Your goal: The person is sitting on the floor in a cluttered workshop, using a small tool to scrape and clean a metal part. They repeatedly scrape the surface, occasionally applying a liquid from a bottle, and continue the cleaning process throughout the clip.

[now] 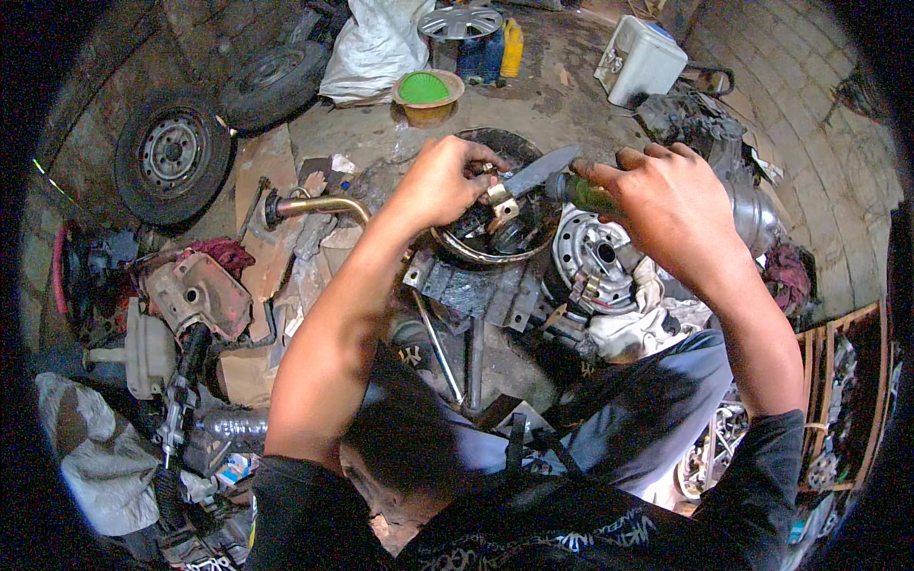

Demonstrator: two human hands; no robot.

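Note:
Over a round dark basin (447, 244), my left hand (447, 181) pinches a small brass-coloured metal bracket (506, 211) with a hole in it. A grey, knife-like blade (545, 169) slants up and right from the bracket; what holds its near end is hidden by my fingers. My right hand (671, 195) is wrapped round a green cylinder with a dark end (592, 197), either a tool handle or a small bottle; I cannot tell which. Dark, oily metal parts (509, 238) lie in the basin below.
A steel wheel disc (600, 255) and white rags (636, 328) lie right of the basin. Two tyres (176, 157) lean at the left wall. A bent metal pipe (314, 206) lies left of my left forearm. Beyond stand a basin with a green bowl (428, 109) and a white container (640, 62).

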